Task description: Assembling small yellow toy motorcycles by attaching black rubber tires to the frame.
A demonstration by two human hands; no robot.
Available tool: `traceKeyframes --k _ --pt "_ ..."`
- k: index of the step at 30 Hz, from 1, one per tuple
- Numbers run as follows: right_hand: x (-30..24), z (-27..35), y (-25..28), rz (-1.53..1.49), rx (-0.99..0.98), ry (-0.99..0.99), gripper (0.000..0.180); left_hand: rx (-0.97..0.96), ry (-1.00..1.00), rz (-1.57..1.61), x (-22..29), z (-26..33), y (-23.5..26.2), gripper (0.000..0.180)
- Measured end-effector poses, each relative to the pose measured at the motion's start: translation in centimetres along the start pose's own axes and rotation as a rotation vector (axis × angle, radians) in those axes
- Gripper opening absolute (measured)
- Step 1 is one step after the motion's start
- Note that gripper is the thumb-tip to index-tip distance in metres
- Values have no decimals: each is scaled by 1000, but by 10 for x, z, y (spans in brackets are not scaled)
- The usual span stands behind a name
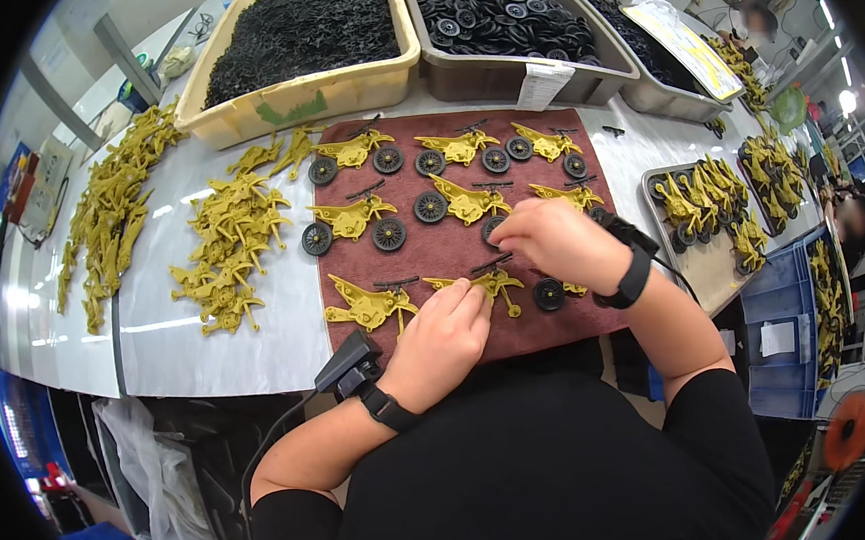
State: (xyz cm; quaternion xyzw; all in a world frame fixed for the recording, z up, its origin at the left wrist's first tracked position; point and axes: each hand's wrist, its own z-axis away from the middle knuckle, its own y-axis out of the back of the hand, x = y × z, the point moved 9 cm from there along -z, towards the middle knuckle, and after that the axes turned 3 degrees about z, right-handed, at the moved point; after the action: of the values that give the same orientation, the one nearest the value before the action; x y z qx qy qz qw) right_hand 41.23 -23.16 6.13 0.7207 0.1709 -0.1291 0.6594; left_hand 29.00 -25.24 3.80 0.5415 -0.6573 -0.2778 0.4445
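Note:
Yellow toy motorcycle bodies lie in three rows on a dark red cloth [542, 335]. The fingers of my left hand [438, 342] are bent together over a yellow toy motorcycle body [500, 283] in the nearest row; its thumb is hidden. My right hand [563, 248] is closed, its fingertips pinched at a black wheel [491, 228] on the central motorcycle [468, 203]. To the left, another body [363, 303] has a black handlebar piece [396, 283] beside it and no wheels showing. One black wheel [549, 295] sits below my right hand, by a partly covered body.
Behind the cloth stand a cream tub [340, 94] of small black parts and a grey tub [484, 78] of black wheels. Piles of yellow bodies [225, 244] lie left. A tray [662, 222] at right holds wheeled motorcycles. Black boxes with cables are strapped to my wrists.

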Motion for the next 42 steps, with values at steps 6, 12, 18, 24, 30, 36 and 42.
traceKeyframes --k 6,12,18,24,30,36,42 --pt "10 -4 -32 27 -214 -82 14 -36 -2 0 1 -1 -2 28" --pt "14 -5 -30 -70 -252 -96 12 -63 5 8 1 -2 -4 28" --pt "13 -2 -37 -40 -271 -109 8 -60 -7 -24 2 -1 -5 28" --pt "-1 -2 -33 137 -200 -97 9 -47 1 -8 2 -1 -5 29" --pt "-4 -3 -41 277 -188 -148 12 -43 22 4 1 -2 -6 29" --pt "-11 -8 -45 298 -78 -43 12 -43 26 50 0 -1 -9 33" --pt "-9 -8 -49 326 -88 -53 11 -67 36 66 -2 0 -12 35"
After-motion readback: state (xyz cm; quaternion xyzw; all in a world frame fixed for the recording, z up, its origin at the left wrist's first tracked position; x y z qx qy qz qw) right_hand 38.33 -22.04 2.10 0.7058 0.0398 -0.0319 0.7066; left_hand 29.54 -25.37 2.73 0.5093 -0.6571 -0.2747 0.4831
